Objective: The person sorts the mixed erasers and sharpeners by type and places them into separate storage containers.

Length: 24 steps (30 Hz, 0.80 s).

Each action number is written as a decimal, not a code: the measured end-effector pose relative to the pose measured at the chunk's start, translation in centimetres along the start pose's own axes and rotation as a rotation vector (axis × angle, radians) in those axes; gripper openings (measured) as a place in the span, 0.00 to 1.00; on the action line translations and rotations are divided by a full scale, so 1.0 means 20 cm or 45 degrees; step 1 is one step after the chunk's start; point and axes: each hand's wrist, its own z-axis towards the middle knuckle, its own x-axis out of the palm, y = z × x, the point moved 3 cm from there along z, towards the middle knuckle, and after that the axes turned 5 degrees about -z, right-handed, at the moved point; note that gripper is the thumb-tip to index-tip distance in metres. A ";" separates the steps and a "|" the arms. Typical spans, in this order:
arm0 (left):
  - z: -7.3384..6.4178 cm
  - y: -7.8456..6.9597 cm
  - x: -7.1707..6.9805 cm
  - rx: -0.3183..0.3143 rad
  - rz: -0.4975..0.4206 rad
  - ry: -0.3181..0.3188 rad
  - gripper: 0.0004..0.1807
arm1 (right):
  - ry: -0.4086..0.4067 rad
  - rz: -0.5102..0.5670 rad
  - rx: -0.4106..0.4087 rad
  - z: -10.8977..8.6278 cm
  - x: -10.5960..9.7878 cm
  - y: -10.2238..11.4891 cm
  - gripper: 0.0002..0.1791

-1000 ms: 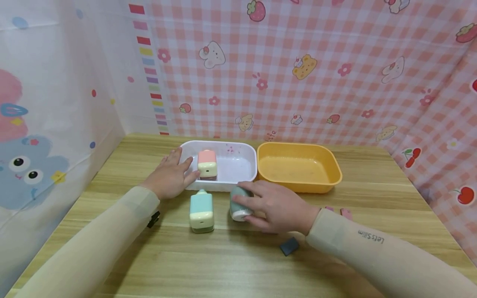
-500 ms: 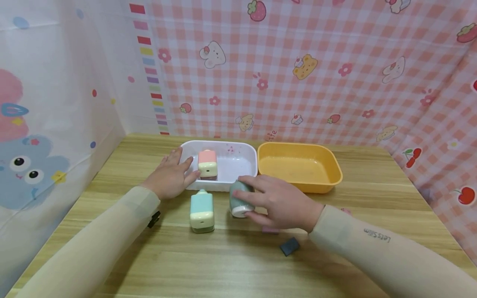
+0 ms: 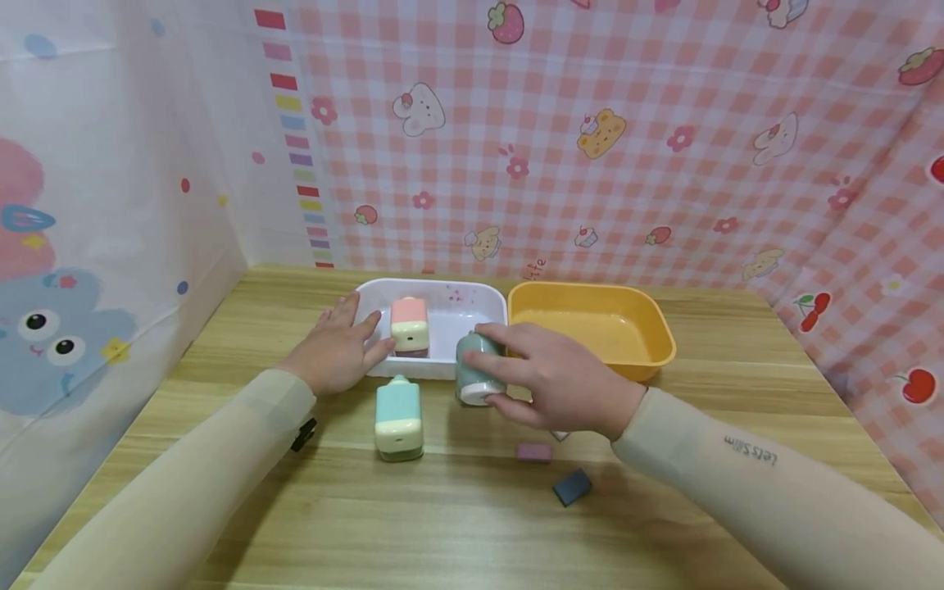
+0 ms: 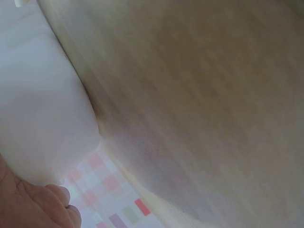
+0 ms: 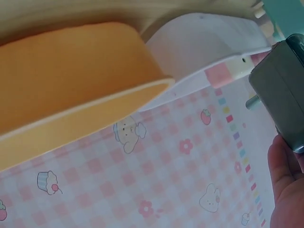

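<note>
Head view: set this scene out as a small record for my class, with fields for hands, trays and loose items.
Left hand: fingers spread at the left end of the white tray
Right hand: holds the grey-green container
White tray: holds the pink container
Yellow tray: right of the white tray
Teal container: on the table
Pink block: on the table
Dark block: nearer the camera
Pale piece: partly hidden by the right hand
</note>
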 end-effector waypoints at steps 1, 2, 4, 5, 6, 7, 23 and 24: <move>0.00 0.00 0.00 -0.001 0.001 0.001 0.47 | -0.001 -0.004 0.004 0.00 0.00 -0.01 0.30; 0.00 0.00 0.00 -0.004 0.002 0.002 0.46 | -0.002 -0.008 0.009 0.01 0.00 -0.01 0.29; 0.00 0.01 0.00 -0.005 0.003 0.003 0.46 | 0.002 -0.018 0.019 0.02 -0.01 -0.03 0.29; 0.00 0.01 0.00 -0.004 0.003 0.002 0.46 | 0.006 -0.023 0.024 0.02 -0.01 -0.03 0.29; 0.00 0.01 0.00 -0.004 0.003 0.002 0.47 | 0.010 -0.029 0.030 0.03 -0.01 -0.04 0.28; 0.00 0.01 0.00 -0.005 0.003 0.002 0.47 | 0.015 -0.037 0.035 0.03 0.00 -0.05 0.28; 0.00 0.01 0.00 -0.008 0.013 0.005 0.47 | 0.096 -0.012 0.118 0.11 0.07 -0.15 0.26; 0.00 0.01 0.00 -0.008 0.016 0.005 0.47 | 0.097 -0.007 0.127 0.11 0.08 -0.15 0.26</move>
